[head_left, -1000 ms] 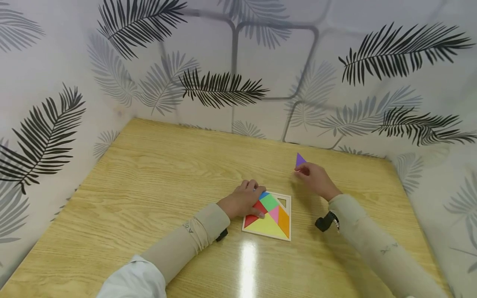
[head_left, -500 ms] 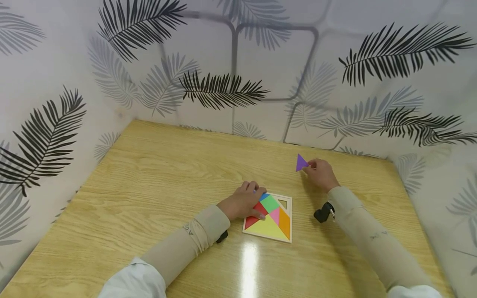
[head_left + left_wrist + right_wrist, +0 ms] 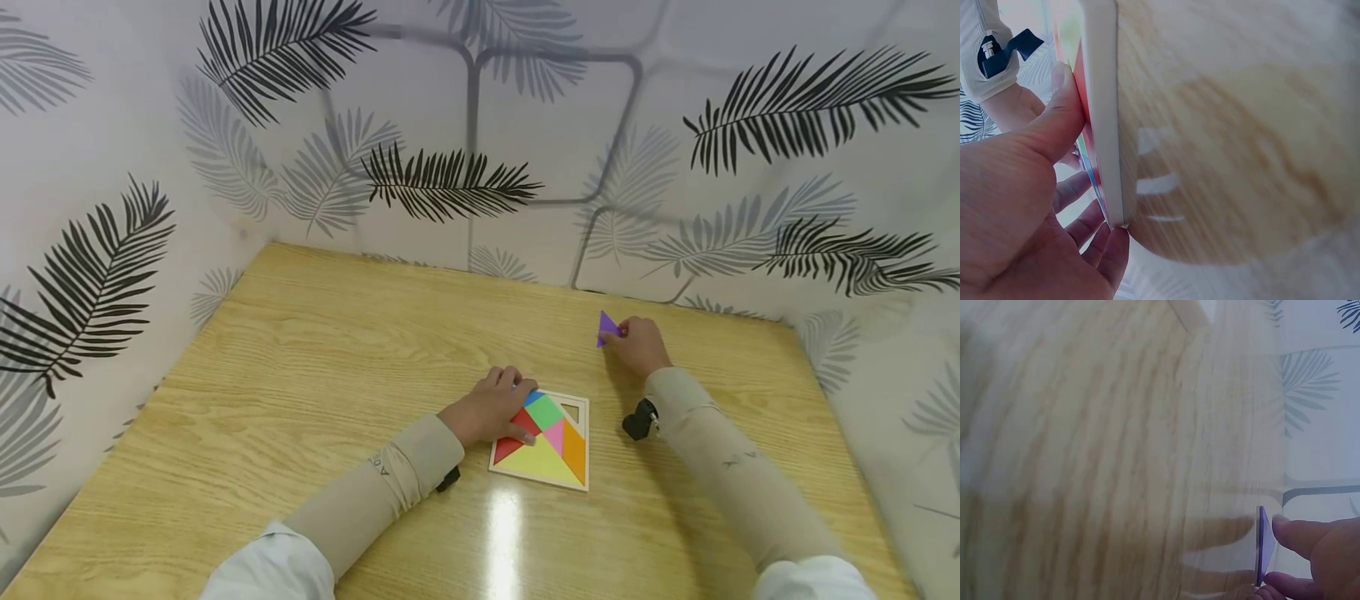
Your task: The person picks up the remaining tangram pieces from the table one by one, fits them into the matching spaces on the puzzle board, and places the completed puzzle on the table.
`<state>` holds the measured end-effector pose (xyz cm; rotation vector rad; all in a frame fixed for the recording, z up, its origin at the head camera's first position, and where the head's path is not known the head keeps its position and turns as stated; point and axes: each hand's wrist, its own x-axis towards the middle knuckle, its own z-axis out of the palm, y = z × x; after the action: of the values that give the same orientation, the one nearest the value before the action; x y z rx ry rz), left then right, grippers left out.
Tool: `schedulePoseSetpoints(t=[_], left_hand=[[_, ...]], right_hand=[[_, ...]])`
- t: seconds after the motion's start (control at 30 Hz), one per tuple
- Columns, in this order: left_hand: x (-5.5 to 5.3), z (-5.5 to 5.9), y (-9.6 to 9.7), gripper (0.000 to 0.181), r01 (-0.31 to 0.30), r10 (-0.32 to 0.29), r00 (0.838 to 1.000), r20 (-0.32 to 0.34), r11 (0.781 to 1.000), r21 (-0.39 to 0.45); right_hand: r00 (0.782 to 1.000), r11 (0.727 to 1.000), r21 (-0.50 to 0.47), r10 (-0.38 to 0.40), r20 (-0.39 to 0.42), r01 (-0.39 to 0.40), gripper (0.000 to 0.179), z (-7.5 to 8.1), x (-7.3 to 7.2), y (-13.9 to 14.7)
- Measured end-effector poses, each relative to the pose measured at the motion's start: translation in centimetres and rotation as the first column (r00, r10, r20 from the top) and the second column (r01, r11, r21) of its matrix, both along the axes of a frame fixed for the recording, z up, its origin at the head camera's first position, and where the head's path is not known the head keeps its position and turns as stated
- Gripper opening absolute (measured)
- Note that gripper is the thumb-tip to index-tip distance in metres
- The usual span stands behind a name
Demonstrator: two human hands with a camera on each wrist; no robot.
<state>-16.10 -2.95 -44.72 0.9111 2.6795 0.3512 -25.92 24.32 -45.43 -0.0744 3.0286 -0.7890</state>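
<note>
A square wooden tangram board lies on the table, filled with yellow, red, blue, green, pink and orange pieces. At its upper right corner a triangular cutout shows bare wood. My left hand rests on the board's left side, thumb on the red piece and fingertips at the far edge; the left wrist view shows the board's pale side edge beside them. Beyond the board to the right, my right hand pinches a purple triangle piece between thumb and fingers, tilted up close above the table.
The wooden table reaches back to a wall covering with feather prints. Each wrist carries a black device. Light glares on the table below the board.
My right hand has shifted its hold on the purple triangle and turned a little, with its wrist drawn left. The left hand and board have stayed about where they were.
</note>
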Motion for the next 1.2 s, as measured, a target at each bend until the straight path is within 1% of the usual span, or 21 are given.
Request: schedulePoseSetpoints(t=[0.2,0.4,0.5,0.7,0.9,1.0,1.1,1.2], left_hand=[[0.0,0.1,-0.1,0.076,0.006,-0.006,1.000,-0.007,1.000,-0.008],[0.1,0.2,0.0,0.076,0.005,-0.006,1.000,-0.005,1.000,-0.017],[0.1,0.2,0.0,0.076,0.004,-0.004,1.000,-0.006,1.000,-0.023],[0.2,0.3,0.0,0.076,0.000,0.000,1.000,-0.006,1.000,-0.029],[0.2,0.4,0.0,0.077,0.000,0.000,1.000,-0.003,1.000,-0.028],[0.2,0.4,0.0,0.077,-0.001,0.001,1.000,-0.002,1.000,-0.025],[0.2,0.4,0.0,0.077,-0.001,0.001,1.000,-0.007,1.000,-0.022],[0.2,0.4,0.0,0.077,0.001,-0.001,1.000,-0.009,1.000,-0.020]], right_hand=[[1.000,1.000,0.004,-0.001,-0.020,0.001,0.042,0.1,-0.2,-0.3],[0.999,1.000,0.022,-0.007,-0.031,0.008,0.044,-0.4,-0.7,-0.4],[1.000,1.000,0.027,-0.009,-0.021,0.010,0.044,-0.5,-0.9,-0.5],[1.000,1.000,0.015,0.004,0.029,-0.004,0.046,0.0,-1.1,-0.7],[0.991,1.000,-0.007,0.008,0.135,-0.007,0.055,0.4,-1.3,-0.4],[0.987,0.999,-0.032,0.004,0.162,0.001,0.055,0.3,-1.3,-0.3],[0.990,0.998,-0.069,0.000,0.142,0.010,0.051,0.1,-1.3,-0.3],[0.995,0.993,-0.115,0.001,0.098,0.010,0.044,-0.1,-1.2,-0.2]])
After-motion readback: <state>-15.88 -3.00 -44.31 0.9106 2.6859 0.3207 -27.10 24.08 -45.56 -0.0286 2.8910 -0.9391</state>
